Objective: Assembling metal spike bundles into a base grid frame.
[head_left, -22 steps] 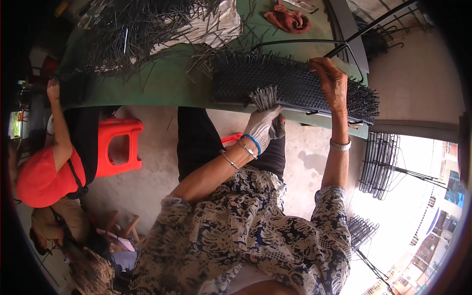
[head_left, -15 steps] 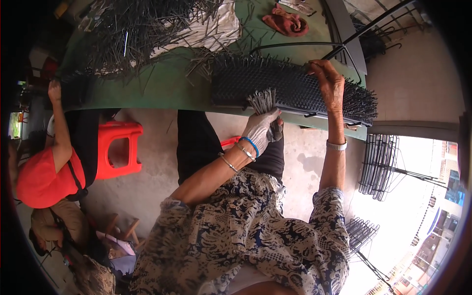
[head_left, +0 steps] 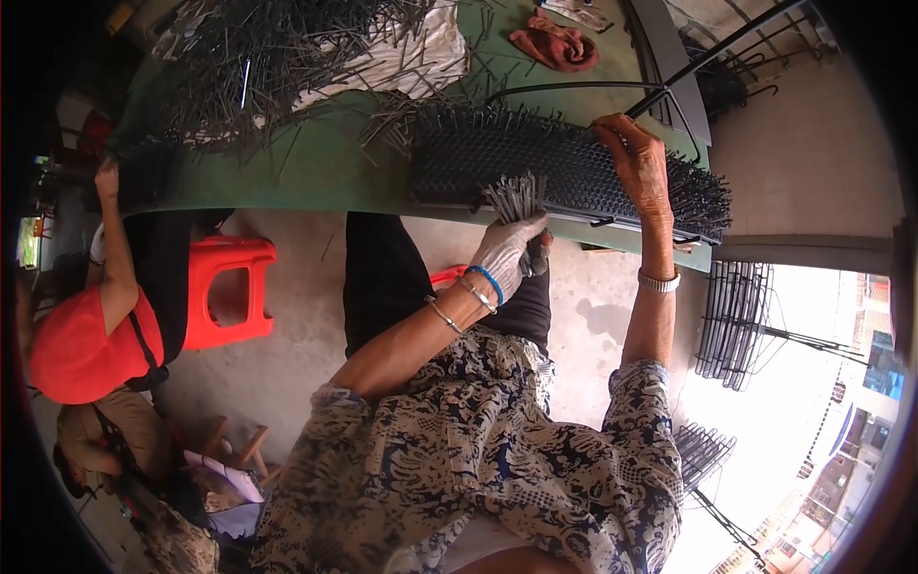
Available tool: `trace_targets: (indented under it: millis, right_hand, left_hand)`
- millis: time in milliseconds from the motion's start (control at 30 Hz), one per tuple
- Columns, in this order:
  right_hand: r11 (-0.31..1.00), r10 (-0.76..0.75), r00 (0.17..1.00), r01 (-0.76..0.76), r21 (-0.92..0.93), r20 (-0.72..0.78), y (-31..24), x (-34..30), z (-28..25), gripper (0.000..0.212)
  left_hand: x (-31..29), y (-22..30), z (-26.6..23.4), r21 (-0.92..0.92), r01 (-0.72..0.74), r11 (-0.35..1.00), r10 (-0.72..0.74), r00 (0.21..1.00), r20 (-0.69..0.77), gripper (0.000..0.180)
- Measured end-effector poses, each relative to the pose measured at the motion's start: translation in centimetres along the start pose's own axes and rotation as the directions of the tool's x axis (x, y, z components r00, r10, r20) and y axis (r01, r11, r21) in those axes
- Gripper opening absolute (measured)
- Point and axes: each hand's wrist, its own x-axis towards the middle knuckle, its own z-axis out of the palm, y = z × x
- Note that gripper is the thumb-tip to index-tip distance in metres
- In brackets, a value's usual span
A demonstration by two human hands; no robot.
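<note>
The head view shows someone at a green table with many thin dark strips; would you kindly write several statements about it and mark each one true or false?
1. The left hand grips a bundle of thin grey strips. True.
2. The right hand is nearer the right end of the long black block than the left end. True.
3. Both hands wear gloves. False: the right hand is bare.
4. The reddish cloth lies on the floor. False: the reddish cloth lies on the green table.
5. A red stool is left of the person's legs. True.
</note>
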Motion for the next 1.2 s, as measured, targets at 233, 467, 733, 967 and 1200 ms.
trace_targets:
  millis: [233,467,733,967,1200]
  right_hand:
    - [0.998,-0.017,1.000,0.019,-0.061,0.022,1.3,0.3,1.0,0.012]
    - [0.984,-0.027,1.000,0.023,-0.175,-0.016,0.8,0.4,1.2,0.012]
    - [0.974,-0.021,0.998,0.006,-0.228,-0.067,-0.1,-0.2,1.4,0.012]
    - [0.972,-0.026,0.997,0.010,-0.236,-0.066,-0.8,-0.5,1.8,0.013]
    - [0.936,-0.085,0.983,0.022,-0.352,-0.165,0.0,-0.9,2.6,0.019]
  left_hand:
    - [0.1,-0.4,0.1,0.022,0.027,0.999,-0.027,1.000,0.008,0.013]
    - [0.1,-0.9,0.2,-0.040,-0.017,0.999,0.018,0.999,0.046,0.014]
    - [-0.2,-1.2,0.5,-0.024,-0.048,0.999,0.049,0.997,0.058,0.016]
    - [0.1,-1.5,0.6,-0.008,-0.066,0.998,0.067,0.995,0.069,0.016]
    - [0.4,-1.7,0.9,-0.046,-0.014,0.999,0.017,0.998,0.065,0.015]
